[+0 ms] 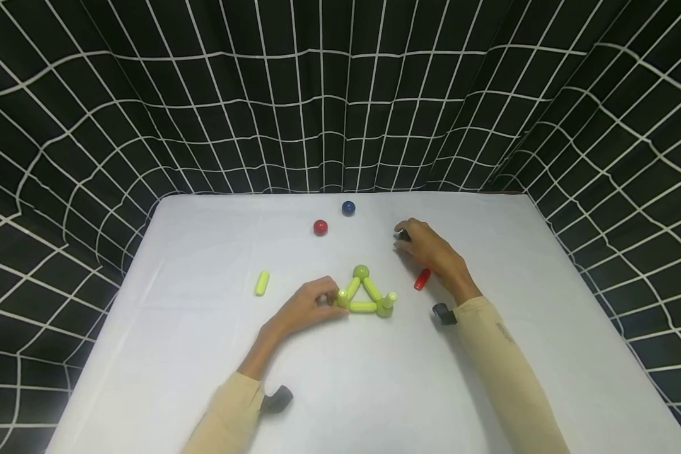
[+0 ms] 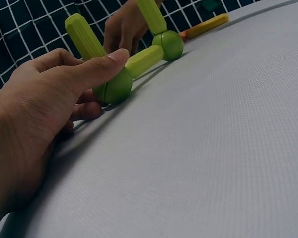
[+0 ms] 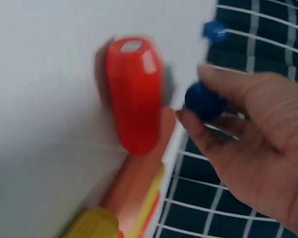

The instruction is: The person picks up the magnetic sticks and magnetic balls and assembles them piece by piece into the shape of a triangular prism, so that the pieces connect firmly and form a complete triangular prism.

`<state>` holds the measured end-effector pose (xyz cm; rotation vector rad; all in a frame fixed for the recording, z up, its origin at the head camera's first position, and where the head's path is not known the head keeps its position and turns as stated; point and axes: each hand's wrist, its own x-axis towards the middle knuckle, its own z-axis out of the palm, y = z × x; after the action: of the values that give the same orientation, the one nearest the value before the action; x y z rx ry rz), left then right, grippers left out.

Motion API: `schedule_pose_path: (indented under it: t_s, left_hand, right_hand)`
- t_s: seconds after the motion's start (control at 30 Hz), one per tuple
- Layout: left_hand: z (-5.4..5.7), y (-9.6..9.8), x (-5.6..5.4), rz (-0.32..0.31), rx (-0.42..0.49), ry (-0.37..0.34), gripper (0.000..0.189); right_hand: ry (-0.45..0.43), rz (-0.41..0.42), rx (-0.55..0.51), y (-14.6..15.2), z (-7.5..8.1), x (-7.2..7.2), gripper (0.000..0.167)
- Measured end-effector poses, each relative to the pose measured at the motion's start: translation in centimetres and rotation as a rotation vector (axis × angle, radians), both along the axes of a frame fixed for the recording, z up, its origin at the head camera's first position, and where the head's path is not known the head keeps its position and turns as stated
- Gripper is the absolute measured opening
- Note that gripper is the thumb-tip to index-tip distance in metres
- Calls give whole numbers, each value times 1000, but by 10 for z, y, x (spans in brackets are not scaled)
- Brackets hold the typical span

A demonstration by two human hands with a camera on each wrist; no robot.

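Observation:
My left hand (image 1: 309, 306) grips the left corner of a green triangle built of balls and rods. In the left wrist view its thumb presses on a green ball (image 2: 118, 88) with an upright rod (image 2: 84, 37) in it. Another green rod (image 1: 390, 299) stands up from the right corner; the far green ball (image 1: 360, 272) carries none. Beyond the triangle, my right hand (image 1: 428, 249) pinches a dark blue ball (image 3: 203, 101) between thumb and fingers. Below that hand, a red rod (image 1: 422, 279) lies on the table.
A loose yellow-green rod (image 1: 262, 283) lies left of the triangle. Toward the back of the white table (image 1: 204, 252) sit a red ball (image 1: 320, 227) and another blue ball (image 1: 348, 208). The right wrist view also shows an orange rod (image 3: 139, 183) and a yellow piece (image 3: 92, 225).

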<state>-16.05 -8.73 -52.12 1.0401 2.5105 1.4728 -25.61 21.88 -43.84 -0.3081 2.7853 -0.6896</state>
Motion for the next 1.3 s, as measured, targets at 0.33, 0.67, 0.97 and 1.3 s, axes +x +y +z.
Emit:
schedule_pose_path:
  t_s: [0.33, 0.67, 0.97, 1.3]
  left_hand:
    - [2, -6, -1, 22, -49, 17, 21]
    - [1, -6, -1, 4, -8, -8, 27]
    - [2, -2, -1, 15, -16, -22, 27]
    - [-2, 2, -3, 22, -48, -45, 21]
  right_hand:
    - [112, 161, -236, -13, 41, 67, 37]
    - [189, 476, -283, -84, 53, 111, 40]
    - [58, 598, -170, -84, 57, 102, 68]
    - [2, 442, -92, -64, 59, -25, 59]
